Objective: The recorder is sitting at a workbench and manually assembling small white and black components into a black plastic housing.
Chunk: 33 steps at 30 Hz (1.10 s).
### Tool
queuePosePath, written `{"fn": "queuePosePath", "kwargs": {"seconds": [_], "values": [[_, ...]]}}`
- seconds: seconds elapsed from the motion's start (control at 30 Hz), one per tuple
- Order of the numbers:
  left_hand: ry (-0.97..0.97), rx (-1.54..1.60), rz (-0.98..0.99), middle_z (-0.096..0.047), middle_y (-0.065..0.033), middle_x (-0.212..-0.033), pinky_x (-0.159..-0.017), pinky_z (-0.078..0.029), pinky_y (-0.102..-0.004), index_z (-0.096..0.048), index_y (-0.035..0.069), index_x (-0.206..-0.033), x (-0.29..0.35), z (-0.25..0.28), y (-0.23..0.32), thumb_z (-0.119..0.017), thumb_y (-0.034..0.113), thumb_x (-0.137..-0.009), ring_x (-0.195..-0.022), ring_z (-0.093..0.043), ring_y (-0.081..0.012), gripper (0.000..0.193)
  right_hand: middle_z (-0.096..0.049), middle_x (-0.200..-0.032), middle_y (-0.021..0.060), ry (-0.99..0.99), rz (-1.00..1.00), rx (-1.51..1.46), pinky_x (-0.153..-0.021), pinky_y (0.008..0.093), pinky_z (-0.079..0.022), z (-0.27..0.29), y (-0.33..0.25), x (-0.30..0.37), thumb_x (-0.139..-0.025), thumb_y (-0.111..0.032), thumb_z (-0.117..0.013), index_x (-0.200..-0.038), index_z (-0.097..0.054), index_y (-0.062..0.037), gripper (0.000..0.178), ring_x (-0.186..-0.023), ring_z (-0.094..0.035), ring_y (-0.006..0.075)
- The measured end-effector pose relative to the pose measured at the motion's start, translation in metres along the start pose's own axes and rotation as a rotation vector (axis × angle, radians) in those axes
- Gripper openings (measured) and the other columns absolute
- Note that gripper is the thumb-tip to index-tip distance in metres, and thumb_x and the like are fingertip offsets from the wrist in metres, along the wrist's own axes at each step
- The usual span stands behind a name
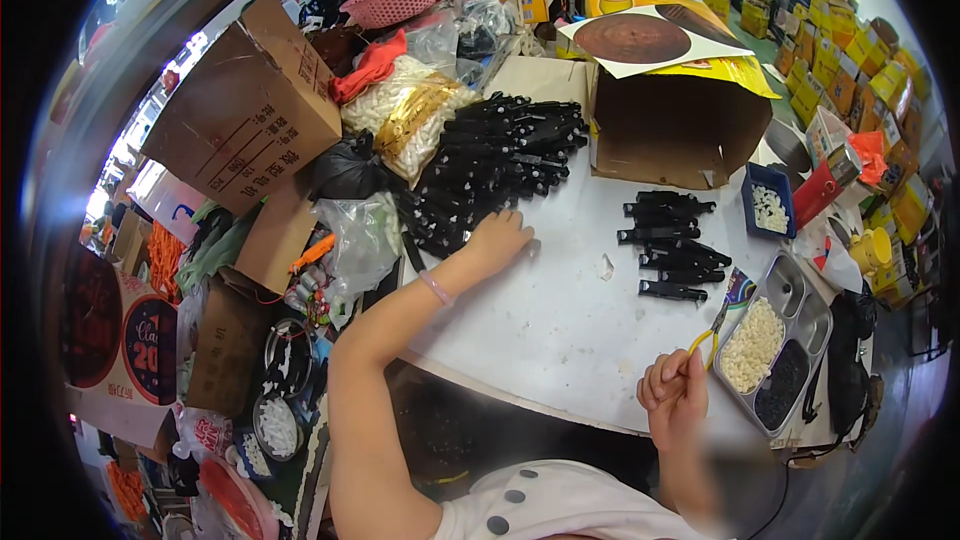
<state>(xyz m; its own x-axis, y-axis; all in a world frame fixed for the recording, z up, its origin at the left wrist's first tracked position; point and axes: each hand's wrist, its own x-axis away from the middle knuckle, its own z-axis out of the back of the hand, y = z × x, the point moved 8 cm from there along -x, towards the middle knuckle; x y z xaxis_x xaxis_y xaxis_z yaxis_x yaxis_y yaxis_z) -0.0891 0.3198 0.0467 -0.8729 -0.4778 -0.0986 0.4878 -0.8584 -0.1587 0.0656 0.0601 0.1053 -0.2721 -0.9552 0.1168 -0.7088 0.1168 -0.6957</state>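
Note:
My left hand (pixel 497 243) rests palm down at the near right edge of a heap of black narrow parts with small metal bits (pixel 500 155). Its fingers are loosely bent and apart, and no held thing shows. Closer to me, my right hand (pixel 676 390) is raised with curled fingers; whatever lies inside them is hidden. Pliers with yellow handles (pixel 712 333) reach its fingers beside the metal tray, and I cannot tell whether they are gripped. A smaller row of similar black parts (pixel 675 245) lies on the white table (pixel 540 330).
The compartmented metal tray (pixel 818 325) holds white and black small pieces. Behind it stand a blue bin (pixel 752 185) of white pieces and an open cardboard box (pixel 650 145). Leftward are a bag of white pieces (pixel 400 105), a tall carton (pixel 250 120) and clutter.

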Motion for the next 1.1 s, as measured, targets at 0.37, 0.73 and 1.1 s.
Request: {"fn": "queuePosePath", "kwargs": {"seconds": [0.37,0.73,1.1], "values": [[0.442,0.369,0.156,-0.065,-0.0117,-0.091,-0.066,-0.054,-0.0323,-0.061,0.009,-0.101,0.014,0.070,0.017,-0.072,0.007,-0.065,-0.080,-0.066,-0.0278,0.037,-0.040,-0.060,0.0040,0.039,0.032,0.071,-0.049,0.0267,-0.033,0.009,-0.001,0.001,-0.103,-0.033,-0.030,-0.074,-0.044,-0.0073,0.041,-0.050,-0.036,0.0138],[0.462,1.460,0.310,-0.061,-0.0098,-0.110,-0.086,-0.049,-0.0290,-0.055,0.001,-0.115,0.037,0.040,0.144,-0.070,0.000,-0.079,-0.100,-0.059,-0.0151,0.039,-0.029,-0.147,0.0163,-0.171,0.263,0.801,-0.113,0.0375,-0.020,0.012,0.064,-0.047,-0.098,-0.045,-0.037,-0.144,-0.025,0.0015,0.066,-0.136,-0.029,0.0287],[0.295,1.536,0.455,-0.045,-0.0176,-0.131,-0.101,-0.039,-0.0389,-0.033,-0.001,-0.135,0.052,-0.004,0.175,-0.074,0.045,-0.077,-0.120,-0.047,-0.0281,0.085,-0.031,-0.145,0.0229,-0.180,0.560,1.310,-0.111,0.0479,-0.023,0.017,0.057,-0.032,-0.091,-0.051,-0.044,-0.140,-0.039,-0.0057,0.067,-0.134,-0.030,0.0387]]}}
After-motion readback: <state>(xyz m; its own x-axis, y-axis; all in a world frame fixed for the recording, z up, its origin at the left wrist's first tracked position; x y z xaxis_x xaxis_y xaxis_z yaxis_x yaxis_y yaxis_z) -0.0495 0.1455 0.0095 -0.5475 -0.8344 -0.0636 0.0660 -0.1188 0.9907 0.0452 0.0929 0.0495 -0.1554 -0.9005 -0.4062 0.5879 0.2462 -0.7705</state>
